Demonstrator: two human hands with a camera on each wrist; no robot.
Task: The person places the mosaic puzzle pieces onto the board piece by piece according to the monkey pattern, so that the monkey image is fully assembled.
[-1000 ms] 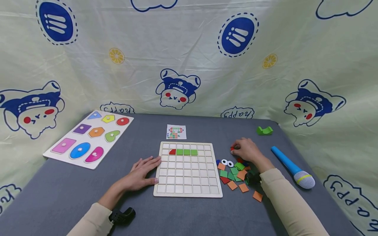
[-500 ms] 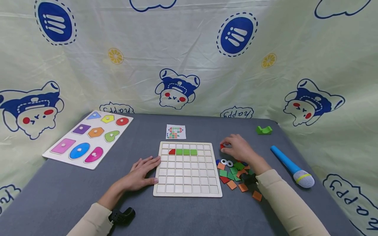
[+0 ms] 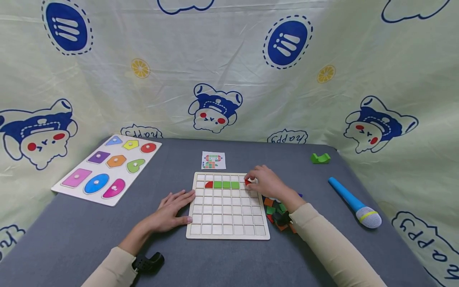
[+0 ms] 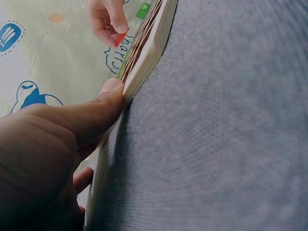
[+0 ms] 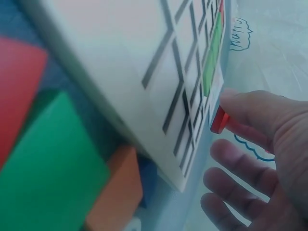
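A white grid board (image 3: 227,239) with a wooden rim lies on the grey table. In its second row sit a red rounded tile (image 3: 209,185) and several green square tiles (image 3: 226,185) side by side. My right hand (image 3: 269,185) pinches another red tile (image 3: 247,182) between thumb and index finger, over the right part of that row. In the right wrist view the red tile (image 5: 220,120) shows at the fingertips, the other fingers loosely bent. My left hand (image 3: 171,211) rests against the board's left edge with fingers extended; the thumb (image 4: 108,98) touches the rim.
Loose tiles (image 3: 271,210) in orange, green and red lie right of the board, partly hidden by my right forearm. A small pattern card (image 3: 213,160) lies behind the board. A shape puzzle (image 3: 107,169) stands left; a toy microphone (image 3: 355,203) and green block (image 3: 320,158) lie right.
My right hand has moved left with the red tile, from above the loose tiles to over the board's second row. My left hand has stayed at the board's edge.
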